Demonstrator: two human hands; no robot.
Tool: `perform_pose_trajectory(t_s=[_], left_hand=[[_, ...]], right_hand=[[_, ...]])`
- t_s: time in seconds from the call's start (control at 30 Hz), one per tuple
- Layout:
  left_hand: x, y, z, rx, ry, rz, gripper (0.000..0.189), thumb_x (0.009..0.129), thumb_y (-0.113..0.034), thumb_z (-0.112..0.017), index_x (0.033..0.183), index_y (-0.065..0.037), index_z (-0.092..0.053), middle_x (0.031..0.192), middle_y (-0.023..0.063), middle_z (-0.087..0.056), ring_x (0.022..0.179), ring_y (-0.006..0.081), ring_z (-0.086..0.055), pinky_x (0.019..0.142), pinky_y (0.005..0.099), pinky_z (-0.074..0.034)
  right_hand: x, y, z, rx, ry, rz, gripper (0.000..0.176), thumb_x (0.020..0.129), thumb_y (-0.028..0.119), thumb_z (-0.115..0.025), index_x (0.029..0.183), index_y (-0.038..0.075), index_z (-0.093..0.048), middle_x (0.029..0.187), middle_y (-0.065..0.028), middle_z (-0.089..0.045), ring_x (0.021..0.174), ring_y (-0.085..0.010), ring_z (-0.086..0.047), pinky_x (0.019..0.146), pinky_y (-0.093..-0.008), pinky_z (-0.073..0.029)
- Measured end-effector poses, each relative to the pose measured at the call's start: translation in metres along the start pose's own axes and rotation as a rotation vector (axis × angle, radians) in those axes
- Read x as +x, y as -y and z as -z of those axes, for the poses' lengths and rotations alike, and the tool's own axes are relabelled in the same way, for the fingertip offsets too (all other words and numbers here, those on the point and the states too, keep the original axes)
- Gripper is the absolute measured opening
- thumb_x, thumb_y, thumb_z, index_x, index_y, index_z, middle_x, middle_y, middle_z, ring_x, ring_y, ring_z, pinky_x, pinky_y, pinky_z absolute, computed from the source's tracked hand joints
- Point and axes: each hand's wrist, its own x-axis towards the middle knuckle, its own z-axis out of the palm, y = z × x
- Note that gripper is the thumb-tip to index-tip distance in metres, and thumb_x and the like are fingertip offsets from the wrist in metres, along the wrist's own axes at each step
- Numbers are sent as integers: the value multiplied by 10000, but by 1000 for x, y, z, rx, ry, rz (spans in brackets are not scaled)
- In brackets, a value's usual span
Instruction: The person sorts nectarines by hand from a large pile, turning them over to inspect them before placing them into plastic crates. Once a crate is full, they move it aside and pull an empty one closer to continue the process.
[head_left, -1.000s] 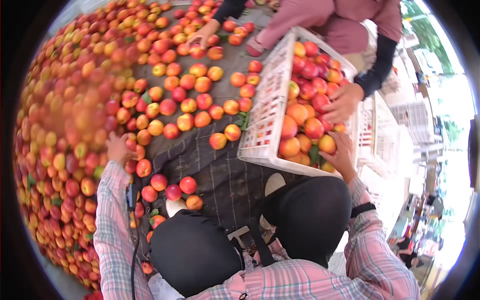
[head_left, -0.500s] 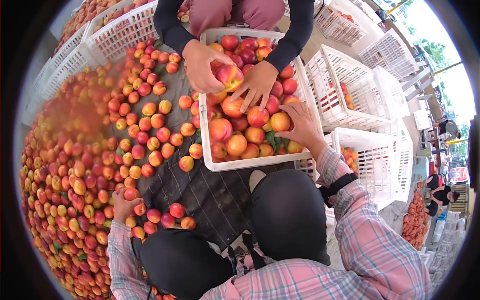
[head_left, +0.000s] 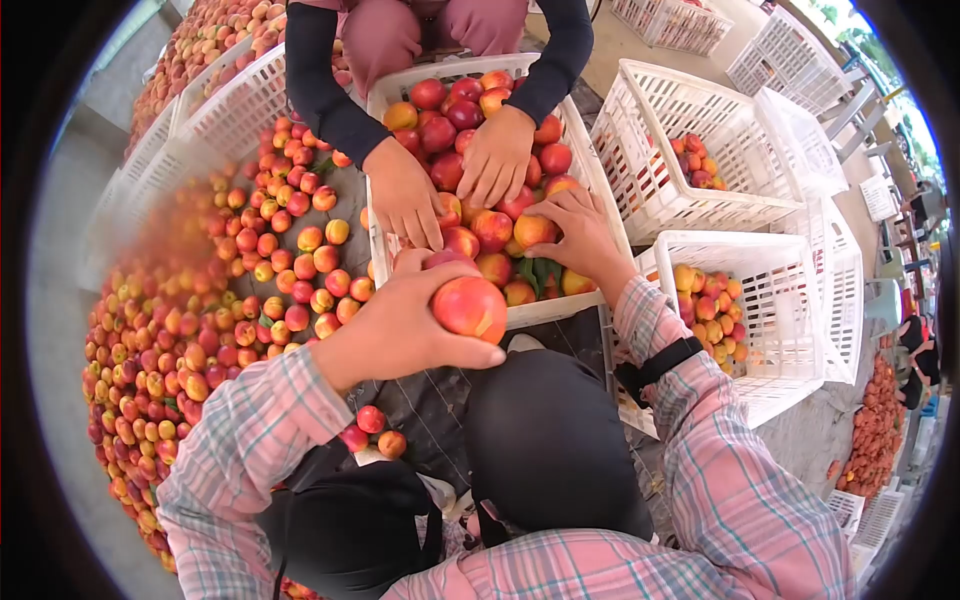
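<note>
Brings the left hand [head_left: 400, 325] across from the fruit pile [head_left: 150, 400] on the left to the near left corner of the white crate [head_left: 560, 309], with thumb and fingers curled firmly round a large red-orange fruit [head_left: 470, 308]. Keeps the right hand [head_left: 585, 240] inside the crate at near right, with fingers spread over a yellow-orange fruit [head_left: 535, 230] and touching it; cannot tell whether gripping or only resting. Shares the crate with a co-worker's hands [head_left: 500, 155], reaching in from the far side, now both down on the fruit, with none held aloft as before. Has three loose fruits [head_left: 370, 420] near left on the dark sheet [head_left: 425, 410], and at right two more crates [head_left: 730, 238], each containing fruit
</note>
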Motion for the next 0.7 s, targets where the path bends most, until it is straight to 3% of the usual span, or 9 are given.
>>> perform_pose_trajectory(t_s=[0.1, 0.17, 0.3, 0.37, 0.5, 0.57, 0.7], left_hand=[[53, -1, -29, 58, -10, 171, 793, 625, -504, -785, 1204, -18, -544, 1272, 227, -436, 1229, 327, -415, 1031, 371, -344], [82, 11, -47, 55, -71, 256, 850, 604, -650, -717, 1233, -105, -543, 1241, 287, -470, 1173, 396, -459, 985, 401, -394], [92, 9, -60, 407, -94, 321, 832, 660, -649, -684, 1237, -70, -534, 1246, 281, -488, 1092, 370, -542, 928, 379, -444], [93, 20, -55, 388, -104, 297, 589, 785, -509, -640, 1096, -11, -597, 1054, 191, -614, 964, 274, -610, 824, 364, -469], [85, 46, -52, 325, 51, 239, 414, 823, -352, -631, 1049, -6, -600, 986, 166, -618, 937, 262, -611, 791, 359, -472], [80, 59, -60, 334, -125, -9, 342, 807, -238, -634, 1056, -7, -595, 925, 145, -612, 916, 268, -611, 787, 357, -471], [78, 58, -75, 300, -205, -68, 324, 783, -151, -639, 1065, -2, -578, 1037, 175, -583, 974, 340, -573, 842, 407, -463]], right_hand=[[1, 0, -1, 19, -14, -33, 492, 584, 297, -814, 1036, 191, -651, 1018, -22, -572, 1088, -256, -482, 960, -405, -324], [0, -4, -5, 13, -31, -31, 480, 592, 288, -811, 1035, 186, -656, 1020, -22, -575, 1094, -255, -482, 963, -407, -325], [1, -10, -8, 53, -24, -37, 459, 621, 287, -795, 1049, 177, -669, 1025, -26, -581, 1104, -252, -483, 969, -411, -326], [1, -8, -6, 63, -31, -44, 460, 629, 292, -789, 1058, 178, -669, 1024, -26, -582, 1101, -250, -484, 969, -411, -327], [-1, -8, -6, 69, -22, -59, 460, 645, 305, -778, 1074, 181, -670, 1028, -26, -584, 1096, -248, -484, 967, -410, -330], [-1, -6, -6, 73, -30, -53, 452, 648, 295, -778, 1071, 179, -670, 1026, -30, -582, 1094, -252, -481, 970, -411, -329], [-1, -8, -7, 132, -86, -54, 415, 660, 246, -771, 1054, 170, -667, 1009, -45, -571, 1088, -270, -471, 976, -410, -332]])
